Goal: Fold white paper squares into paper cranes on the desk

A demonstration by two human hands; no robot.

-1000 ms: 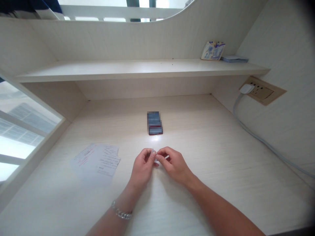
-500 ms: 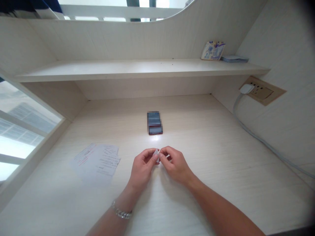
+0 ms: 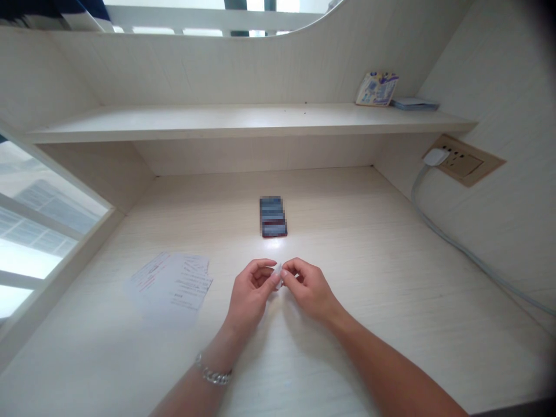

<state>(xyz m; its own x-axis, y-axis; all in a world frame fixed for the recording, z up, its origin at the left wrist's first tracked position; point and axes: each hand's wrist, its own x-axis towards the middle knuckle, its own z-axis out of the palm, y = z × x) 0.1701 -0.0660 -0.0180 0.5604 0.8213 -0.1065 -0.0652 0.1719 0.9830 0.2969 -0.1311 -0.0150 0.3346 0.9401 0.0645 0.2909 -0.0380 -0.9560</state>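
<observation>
My left hand (image 3: 248,293) and my right hand (image 3: 309,287) meet over the middle of the pale wooden desk (image 3: 391,301). Both pinch a tiny whitish scrap (image 3: 278,274) between thumbs and fingertips; it is too small to name. A silver bracelet (image 3: 212,375) circles my left wrist. Beyond the hands lies a small dark card-like object (image 3: 273,216), its surface blurred.
Printed paper sheets (image 3: 171,282) lie on the desk to the left. A shelf (image 3: 217,123) runs across the back with a colourful packet (image 3: 376,88) and a flat bluish item (image 3: 412,104). On the right wall a socket (image 3: 461,161) holds a white plug, its cable (image 3: 456,243) trailing down.
The two hands stay together on the scrap, fingers shifting slightly; the meeting point has drifted a little to the right. Nothing else has moved.
</observation>
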